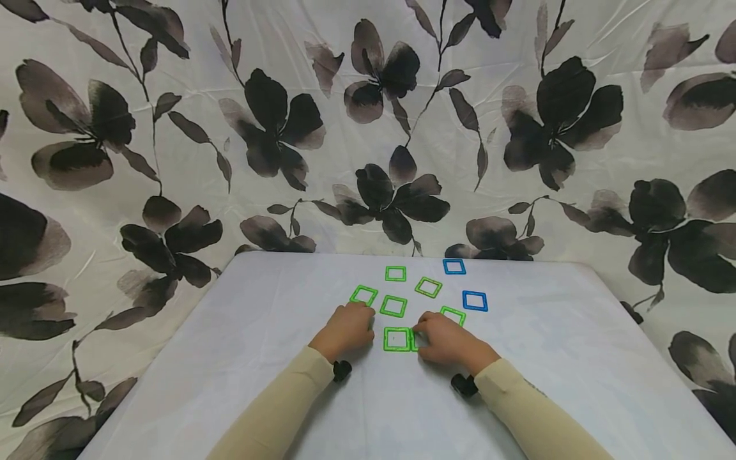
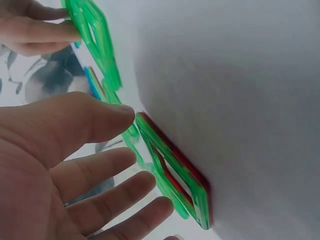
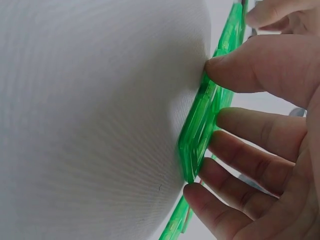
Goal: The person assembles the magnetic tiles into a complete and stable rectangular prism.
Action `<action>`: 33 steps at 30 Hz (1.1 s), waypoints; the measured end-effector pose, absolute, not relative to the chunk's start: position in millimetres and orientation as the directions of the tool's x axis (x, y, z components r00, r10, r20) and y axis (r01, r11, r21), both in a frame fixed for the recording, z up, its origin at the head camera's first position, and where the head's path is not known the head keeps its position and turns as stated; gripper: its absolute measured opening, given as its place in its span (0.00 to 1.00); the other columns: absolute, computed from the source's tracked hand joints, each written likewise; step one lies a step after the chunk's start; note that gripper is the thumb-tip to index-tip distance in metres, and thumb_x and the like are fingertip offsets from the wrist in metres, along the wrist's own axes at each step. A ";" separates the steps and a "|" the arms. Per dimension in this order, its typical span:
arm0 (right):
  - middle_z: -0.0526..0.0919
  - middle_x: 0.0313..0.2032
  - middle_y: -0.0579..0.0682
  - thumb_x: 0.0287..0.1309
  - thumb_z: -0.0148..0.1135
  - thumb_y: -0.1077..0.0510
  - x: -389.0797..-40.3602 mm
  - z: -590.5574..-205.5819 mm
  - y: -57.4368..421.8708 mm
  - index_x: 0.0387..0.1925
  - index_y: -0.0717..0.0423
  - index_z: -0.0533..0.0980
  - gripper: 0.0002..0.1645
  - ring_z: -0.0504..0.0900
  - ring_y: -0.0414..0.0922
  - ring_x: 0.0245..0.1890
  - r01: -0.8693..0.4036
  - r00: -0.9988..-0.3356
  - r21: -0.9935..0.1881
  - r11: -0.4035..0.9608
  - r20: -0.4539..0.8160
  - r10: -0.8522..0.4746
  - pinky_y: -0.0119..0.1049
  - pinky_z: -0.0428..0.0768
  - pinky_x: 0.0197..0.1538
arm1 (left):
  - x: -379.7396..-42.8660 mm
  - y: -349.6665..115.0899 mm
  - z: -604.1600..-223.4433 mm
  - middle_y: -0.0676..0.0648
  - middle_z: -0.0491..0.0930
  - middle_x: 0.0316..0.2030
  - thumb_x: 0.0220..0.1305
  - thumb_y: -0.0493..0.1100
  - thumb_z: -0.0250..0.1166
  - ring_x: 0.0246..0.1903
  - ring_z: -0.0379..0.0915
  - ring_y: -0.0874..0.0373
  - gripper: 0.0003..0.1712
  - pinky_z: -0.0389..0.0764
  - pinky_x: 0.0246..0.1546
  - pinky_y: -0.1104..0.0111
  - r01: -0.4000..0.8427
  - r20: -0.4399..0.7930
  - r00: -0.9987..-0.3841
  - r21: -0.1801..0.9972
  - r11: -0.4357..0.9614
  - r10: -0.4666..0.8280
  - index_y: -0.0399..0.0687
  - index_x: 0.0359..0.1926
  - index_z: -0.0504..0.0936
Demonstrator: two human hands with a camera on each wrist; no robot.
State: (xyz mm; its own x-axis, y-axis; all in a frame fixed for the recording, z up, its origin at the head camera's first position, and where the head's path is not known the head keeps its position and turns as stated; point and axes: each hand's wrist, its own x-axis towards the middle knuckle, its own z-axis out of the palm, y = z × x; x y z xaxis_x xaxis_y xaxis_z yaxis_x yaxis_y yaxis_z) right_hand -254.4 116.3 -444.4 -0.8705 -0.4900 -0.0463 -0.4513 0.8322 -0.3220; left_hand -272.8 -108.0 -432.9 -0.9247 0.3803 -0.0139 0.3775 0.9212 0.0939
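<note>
My right hand (image 1: 451, 342) pinches a green square magnetic tile (image 3: 192, 135), with the thumb on one side and fingertips on the other. This tile lies against the right edge of another green square tile (image 1: 397, 349) on the white table, and the hand covers most of it in the head view. My left hand (image 1: 347, 329) is at the near edge of a green tile (image 1: 363, 287). In the left wrist view its fingers are loosely extended, spread beside a green tile (image 2: 192, 185) with a red edge under it. Whether they touch it, I cannot tell.
More green tiles lie just beyond the hands: one in the middle (image 1: 393, 314), one at the back (image 1: 395, 280), one tilted (image 1: 429, 294) and one (image 1: 453, 310) partly behind my right hand. Two blue tiles (image 1: 475, 308) lie to the right. A floral cloth (image 1: 379, 128) hangs behind the table.
</note>
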 end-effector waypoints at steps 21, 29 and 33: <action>0.78 0.53 0.51 0.52 0.68 0.55 -258.6 -446.6 117.2 0.55 0.57 0.79 0.27 0.76 0.47 0.51 -0.456 -0.869 -0.319 0.831 -0.044 -0.493 0.44 0.76 0.58 | -285.1 -117.4 -437.8 0.50 0.77 0.36 0.53 0.44 0.70 0.35 0.67 0.55 0.19 0.73 0.38 0.62 0.334 -0.091 -0.932 0.160 0.929 0.351 0.45 0.47 0.83; 0.78 0.53 0.50 0.52 0.68 0.54 -258.2 -447.2 117.7 0.55 0.56 0.79 0.27 0.75 0.47 0.52 -0.442 -0.875 -0.329 0.835 -0.048 -0.482 0.44 0.75 0.59 | -288.2 -117.7 -438.8 0.51 0.75 0.35 0.51 0.46 0.71 0.39 0.65 0.54 0.16 0.72 0.40 0.61 0.320 -0.114 -0.933 0.165 0.933 0.340 0.45 0.40 0.83; 0.78 0.53 0.50 0.52 0.68 0.55 -259.2 -447.6 118.5 0.55 0.56 0.79 0.27 0.75 0.47 0.52 -0.448 -0.872 -0.329 0.831 -0.043 -0.487 0.44 0.75 0.58 | -289.8 -118.6 -441.5 0.51 0.75 0.36 0.50 0.47 0.72 0.39 0.65 0.54 0.18 0.73 0.40 0.62 0.309 -0.104 -0.939 0.170 0.936 0.329 0.45 0.41 0.82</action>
